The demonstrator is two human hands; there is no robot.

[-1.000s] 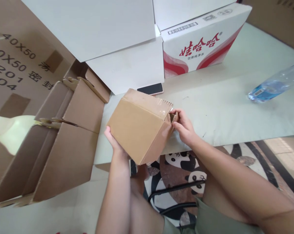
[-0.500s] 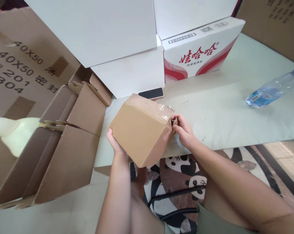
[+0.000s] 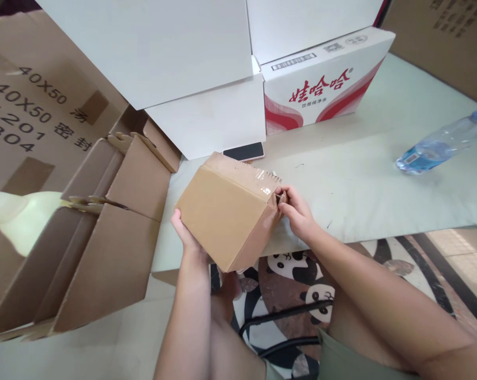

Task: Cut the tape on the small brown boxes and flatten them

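Observation:
A small brown cardboard box (image 3: 222, 211) is tilted between my two hands over the front edge of the table. My left hand (image 3: 189, 237) grips its lower left side, with the thumb on the near face and the other fingers hidden beneath. At the right end, my right hand (image 3: 296, 211) pinches a bent, torn cardboard flap beside a small dark gap. Clear shiny tape and a ragged edge run along the box's upper side. What is inside cannot be seen.
A phone (image 3: 244, 152) lies behind the box, against white cartons (image 3: 207, 116). A red-and-white carton (image 3: 325, 95) stands behind, and a water bottle (image 3: 440, 142) lies at right. Open cardboard boxes (image 3: 107, 258) stand on the left, near a pale yellow translucent object (image 3: 28, 216).
The view has shifted very slightly. Both hands keep the same hold on the box, and nothing else has visibly moved.

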